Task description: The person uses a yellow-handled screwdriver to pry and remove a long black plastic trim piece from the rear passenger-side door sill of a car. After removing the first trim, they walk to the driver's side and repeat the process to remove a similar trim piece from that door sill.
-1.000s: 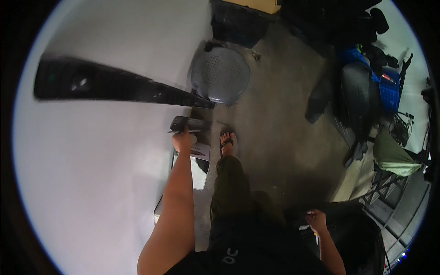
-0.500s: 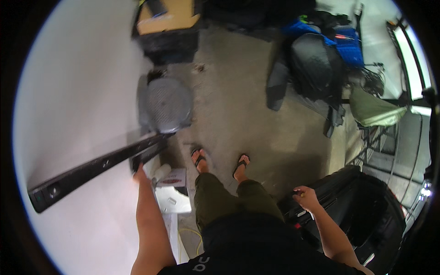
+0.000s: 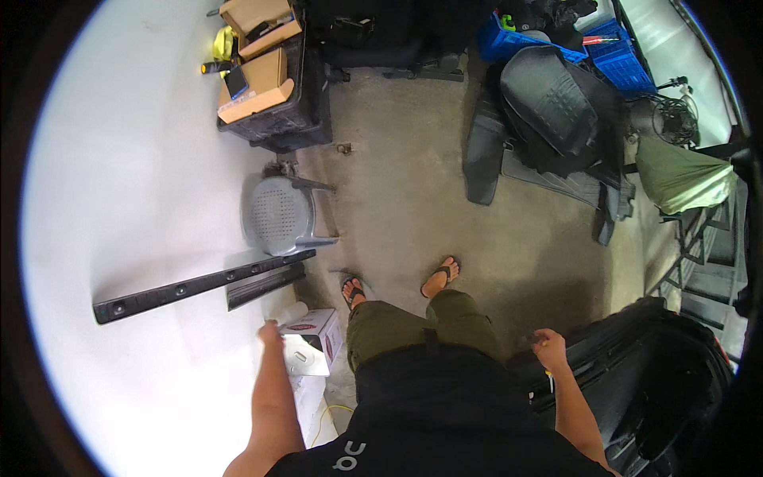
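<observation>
A long black bar [image 3: 203,285] lies against the white wall [image 3: 135,199], its axis running left-low to right-high just above the left hand [image 3: 269,331], whose fingers cannot be made out, while the right hand [image 3: 550,347], loosely curled, hangs well apart.

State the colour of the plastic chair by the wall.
Grey, with a perforated seat; the chair shows in the head view.

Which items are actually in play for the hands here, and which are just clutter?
In play: left hand at the white roll on the white box; right hand by the black case.
Clutter: grey chair, black bar, cardboard boxes, blue crates.
</observation>
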Demonstrator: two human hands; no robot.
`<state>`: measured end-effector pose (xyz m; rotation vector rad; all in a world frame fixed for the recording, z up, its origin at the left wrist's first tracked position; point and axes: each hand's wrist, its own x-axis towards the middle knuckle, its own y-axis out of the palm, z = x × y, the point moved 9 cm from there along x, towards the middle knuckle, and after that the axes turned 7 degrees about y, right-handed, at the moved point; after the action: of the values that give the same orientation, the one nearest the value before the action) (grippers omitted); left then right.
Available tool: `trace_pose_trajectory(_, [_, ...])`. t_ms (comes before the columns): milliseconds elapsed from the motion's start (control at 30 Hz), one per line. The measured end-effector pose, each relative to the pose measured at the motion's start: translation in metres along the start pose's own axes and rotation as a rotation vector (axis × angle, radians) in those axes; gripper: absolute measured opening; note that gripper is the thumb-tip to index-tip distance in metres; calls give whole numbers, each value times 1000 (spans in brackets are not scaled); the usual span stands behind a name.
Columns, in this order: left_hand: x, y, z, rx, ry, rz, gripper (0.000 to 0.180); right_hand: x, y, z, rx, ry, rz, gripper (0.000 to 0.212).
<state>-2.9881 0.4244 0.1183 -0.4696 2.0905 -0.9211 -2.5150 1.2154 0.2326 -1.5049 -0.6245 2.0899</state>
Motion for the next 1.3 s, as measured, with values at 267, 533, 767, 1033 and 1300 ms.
trace_pose_trajectory(267, [-308, 287, -95, -212, -232, 836, 17, 52, -132, -47, 55, -426, -81, 25])
trace_pose_trajectory(533, [-511, 513, -268, 86, -204, 1273, 26, 86, -300, -149, 321, 42, -313, 27])
trace_pose_trajectory(767, [-752, 726, -377, 343, -138, 1533, 28, 97, -370, -339, 490, 661, -324, 33])
trace_pose_trajectory(1033, [-1196, 925, -380, 689, 25, 2032, 23, 32, -433, -472, 1649, 745, -969, 30])
trace_pose_trajectory(1300, [-1496, 1004, -306, 761, -393, 2261, 32, 133, -523, -543, 2341, 157, -559, 54])
